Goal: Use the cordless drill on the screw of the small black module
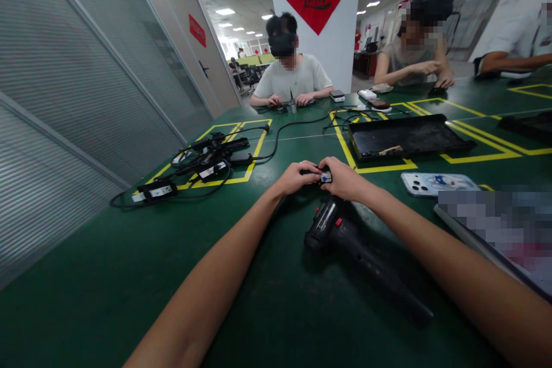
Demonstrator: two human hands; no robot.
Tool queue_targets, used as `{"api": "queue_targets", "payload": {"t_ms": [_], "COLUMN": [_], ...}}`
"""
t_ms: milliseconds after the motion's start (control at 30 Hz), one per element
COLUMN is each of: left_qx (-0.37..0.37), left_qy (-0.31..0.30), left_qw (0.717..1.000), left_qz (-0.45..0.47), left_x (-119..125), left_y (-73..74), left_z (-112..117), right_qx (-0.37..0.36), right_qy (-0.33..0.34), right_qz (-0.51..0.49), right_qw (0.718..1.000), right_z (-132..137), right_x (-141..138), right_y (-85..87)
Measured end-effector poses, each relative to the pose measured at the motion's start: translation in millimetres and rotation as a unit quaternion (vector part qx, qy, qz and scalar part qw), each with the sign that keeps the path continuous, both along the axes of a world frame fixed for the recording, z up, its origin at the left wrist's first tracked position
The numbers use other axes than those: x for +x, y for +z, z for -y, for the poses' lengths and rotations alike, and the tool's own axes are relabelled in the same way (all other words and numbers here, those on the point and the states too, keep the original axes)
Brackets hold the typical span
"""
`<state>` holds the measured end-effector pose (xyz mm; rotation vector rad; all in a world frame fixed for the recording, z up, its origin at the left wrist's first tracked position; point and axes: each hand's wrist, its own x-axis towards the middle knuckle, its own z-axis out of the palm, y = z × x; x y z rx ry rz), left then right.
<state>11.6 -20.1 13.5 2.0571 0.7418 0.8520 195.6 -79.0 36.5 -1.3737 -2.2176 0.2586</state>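
Note:
My left hand (295, 176) and my right hand (344, 177) meet over the green table (129, 276), both closed round a small black device with a white and blue label (324, 175). Only a sliver of that device shows between the fingers. Just below my hands a black electric screwdriver (345, 236) lies on the table, its body running toward the lower right under my right forearm.
A pile of black power adapters with cables (207, 164) sits inside yellow tape at the left. A black tray (405, 137) lies to the upper right, a phone (435, 183) beside it. Three other people work at the far side. A glass partition (64, 98) bounds the left.

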Motion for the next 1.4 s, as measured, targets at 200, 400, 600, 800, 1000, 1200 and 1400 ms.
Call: {"api": "queue_targets", "payload": {"t_ms": [200, 400, 600, 800, 1000, 1200, 1400], "left_qx": [-0.017, -0.029, -0.031, -0.031, -0.031, -0.034, -0.047], "left_qy": [-0.009, -0.019, -0.021, -0.017, -0.016, -0.002, 0.008], "left_qw": [1.0, 0.999, 0.999, 0.999, 0.999, 0.999, 0.999], "left_qz": [0.006, 0.011, 0.003, -0.006, -0.006, -0.006, 0.004], "left_x": [-1.2, -1.9, -2.1, -2.2, -1.7, -1.4, -0.1], "left_y": [0.8, 1.8, 4.9, 5.4, 3.2, 4.5, 3.7], "left_z": [-1.5, -3.0, -2.0, -1.5, -2.4, 0.1, 1.1], "right_qx": [0.01, 0.029, 0.008, -0.073, -0.087, -0.06, -0.057], "right_qy": [-0.025, -0.033, -0.041, -0.043, -0.057, -0.073, -0.061], "right_qz": [0.082, 0.109, 0.048, -0.032, -0.031, -0.029, -0.024], "right_qw": [0.996, 0.993, 0.998, 0.996, 0.994, 0.995, 0.996], "right_z": [0.3, 4.1, -2.6, -17.1, -15.4, -9.6, -7.7], "right_x": [-5.4, -8.9, -7.0, -2.9, -8.2, -8.5, -7.3], "right_y": [5.9, 9.5, 0.4, -5.5, -0.4, -6.5, -8.3]}}
